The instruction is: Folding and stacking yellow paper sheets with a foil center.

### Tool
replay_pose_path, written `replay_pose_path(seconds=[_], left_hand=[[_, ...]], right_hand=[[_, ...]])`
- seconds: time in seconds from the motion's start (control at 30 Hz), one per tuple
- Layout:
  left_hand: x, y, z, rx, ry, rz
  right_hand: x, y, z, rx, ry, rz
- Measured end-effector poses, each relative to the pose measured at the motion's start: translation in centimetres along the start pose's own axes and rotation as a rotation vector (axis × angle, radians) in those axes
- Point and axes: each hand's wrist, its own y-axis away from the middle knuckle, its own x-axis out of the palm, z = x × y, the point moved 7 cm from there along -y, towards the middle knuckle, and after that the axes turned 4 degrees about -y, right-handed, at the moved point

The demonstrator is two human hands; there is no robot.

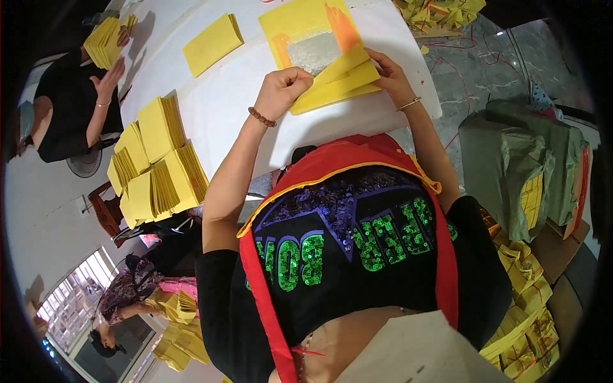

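A stack of yellow paper sheets [338,89] lies at the near edge of the white table, its near part folded up and over at a slant. The top sheet carries a silver patch [313,54] with orange smears on both sides. My left hand [284,89], wearing a beaded bracelet, is closed with thumb and finger pinching the left end of the fold. Around the fold's right end curl the fingers of my right hand [388,75], thumb on the paper; its fingertips are partly hidden behind the sheets.
Another folded yellow bundle [212,46] rests farther left on the white table [249,96]. Several yellow bundles [156,159] stand beyond its left edge. Wrapped green-grey bales [511,153] are at right. Two people handle yellow paper at far left and lower left.
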Motion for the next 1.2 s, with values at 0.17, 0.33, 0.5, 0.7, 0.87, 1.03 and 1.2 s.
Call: replay_pose_path(seconds=[0.17, 0.33, 0.5, 0.7, 0.87, 1.03, 1.2], left_hand=[[-0.2, -0.1, 0.2, -0.006, -0.001, -0.018], [0.4, 0.5, -0.3, 0.029, -0.134, -0.093], [2.0, 2.3, -4.9, 0.696, -0.516, -0.109], [2.5, 1.3, -4.3, 0.548, -0.630, -0.121], [2.2, 0.8, -4.3, 0.514, -0.576, -0.082], [4.0, 2.1, -5.7, 0.735, -0.849, -0.034], [3.2, 1.3, -5.1, 0.614, -0.768, 0.049]], right_hand=[[0.1, 0.0, 0.0, 0.033, 0.003, 0.011], [0.0, 0.0, 0.0, 0.029, 0.007, 0.013], [-0.1, -0.2, 0.3, -0.080, -0.017, 0.049], [-0.5, -0.4, -0.2, 0.011, 0.030, -0.079], [0.1, 0.6, 1.7, -0.050, -0.141, -0.186], [-1.0, 1.5, 0.5, 0.008, -0.120, -0.168], [-0.9, 1.7, 0.8, 0.014, -0.122, -0.187]])
